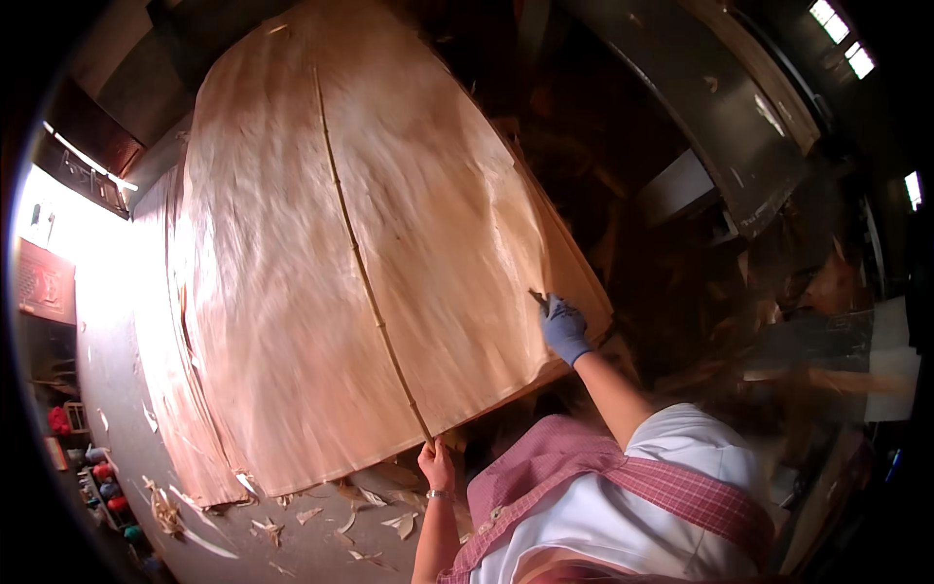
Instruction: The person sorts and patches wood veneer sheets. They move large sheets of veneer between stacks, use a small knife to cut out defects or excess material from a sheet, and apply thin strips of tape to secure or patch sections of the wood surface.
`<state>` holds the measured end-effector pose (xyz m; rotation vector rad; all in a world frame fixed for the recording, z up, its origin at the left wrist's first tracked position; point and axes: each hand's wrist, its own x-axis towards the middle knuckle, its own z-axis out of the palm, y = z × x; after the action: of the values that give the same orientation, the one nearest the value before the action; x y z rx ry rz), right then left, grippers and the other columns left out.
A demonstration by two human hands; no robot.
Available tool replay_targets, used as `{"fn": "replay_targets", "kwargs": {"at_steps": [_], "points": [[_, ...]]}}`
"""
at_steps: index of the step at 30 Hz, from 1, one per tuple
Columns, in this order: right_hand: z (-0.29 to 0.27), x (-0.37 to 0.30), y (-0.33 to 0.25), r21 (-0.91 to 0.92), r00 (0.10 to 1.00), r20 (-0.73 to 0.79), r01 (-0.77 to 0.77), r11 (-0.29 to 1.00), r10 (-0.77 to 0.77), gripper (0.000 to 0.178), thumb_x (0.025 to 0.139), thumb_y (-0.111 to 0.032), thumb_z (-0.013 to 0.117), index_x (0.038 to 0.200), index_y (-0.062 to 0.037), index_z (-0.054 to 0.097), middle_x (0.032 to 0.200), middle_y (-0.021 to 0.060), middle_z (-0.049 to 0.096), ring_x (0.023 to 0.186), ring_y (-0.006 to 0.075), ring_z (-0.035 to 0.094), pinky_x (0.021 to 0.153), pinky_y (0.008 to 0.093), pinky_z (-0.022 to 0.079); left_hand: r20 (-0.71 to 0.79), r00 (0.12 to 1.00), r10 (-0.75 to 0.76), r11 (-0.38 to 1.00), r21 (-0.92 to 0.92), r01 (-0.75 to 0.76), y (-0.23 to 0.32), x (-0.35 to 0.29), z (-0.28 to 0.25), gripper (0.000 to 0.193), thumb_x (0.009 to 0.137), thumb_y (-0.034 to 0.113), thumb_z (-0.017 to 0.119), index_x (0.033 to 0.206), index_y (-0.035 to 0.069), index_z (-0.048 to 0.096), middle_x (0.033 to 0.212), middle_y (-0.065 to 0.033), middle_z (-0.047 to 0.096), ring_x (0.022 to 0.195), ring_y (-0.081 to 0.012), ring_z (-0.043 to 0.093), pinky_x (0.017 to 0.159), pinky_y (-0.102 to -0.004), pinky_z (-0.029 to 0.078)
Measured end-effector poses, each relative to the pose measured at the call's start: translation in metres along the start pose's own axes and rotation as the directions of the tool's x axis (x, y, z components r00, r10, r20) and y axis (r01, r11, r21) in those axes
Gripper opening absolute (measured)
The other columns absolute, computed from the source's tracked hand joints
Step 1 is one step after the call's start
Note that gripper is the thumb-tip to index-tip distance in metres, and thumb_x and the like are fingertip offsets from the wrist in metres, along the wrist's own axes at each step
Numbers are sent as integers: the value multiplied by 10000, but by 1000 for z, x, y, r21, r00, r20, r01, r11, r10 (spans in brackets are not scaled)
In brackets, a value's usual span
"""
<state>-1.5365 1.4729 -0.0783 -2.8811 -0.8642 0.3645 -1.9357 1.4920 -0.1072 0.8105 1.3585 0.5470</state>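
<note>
A large stack of thin wood veneer sheets spreads out in front of me. My left hand, bare with a bracelet at the wrist, is closed round the near end of a long jointed bamboo stick. The stick runs away from me over the top sheet, almost to its far end. At the right edge of the stack is my right hand in a blue glove. Its fingers are closed on a small dark tool whose tip points up and left; its exact kind is too small to make out.
Another veneer pile stands along the left side. Torn veneer scraps litter the floor near the front edge. Large dark machinery rises at the right, with white boards lower down. Coloured items line the far left.
</note>
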Motion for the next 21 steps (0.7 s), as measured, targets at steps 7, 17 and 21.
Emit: {"fn": "replay_targets", "kwargs": {"at_steps": [7,17,21], "points": [[-55,-70,-207,516,898,-93,414,750,-431,261,913,-357,588,1014,-121,634,841,168,679,783,372,665,674,475,512,16,999,-30,855,518,18,-17,66,-54,321,893,283,674,786,8,547,653,-99,632,585,-272,634,576,-403,500],[-68,-170,-435,613,613,-232,695,375,-756,244,879,-210,697,1001,-26,593,838,191,645,763,399,635,626,428,498,233,959,164,889,386,-246,-50,91,-72,534,673,178,876,1049,-60,581,996,-148,671,927,-281,653,823,-378,524],[-81,-204,-427,669,564,-379,714,204,-734,220,893,-178,693,979,-7,583,833,194,624,750,405,613,644,405,497,157,985,72,987,-150,-49,-59,84,-51,145,805,70,783,879,-5,684,868,-3,668,746,-88,594,666,-252,498]]}}
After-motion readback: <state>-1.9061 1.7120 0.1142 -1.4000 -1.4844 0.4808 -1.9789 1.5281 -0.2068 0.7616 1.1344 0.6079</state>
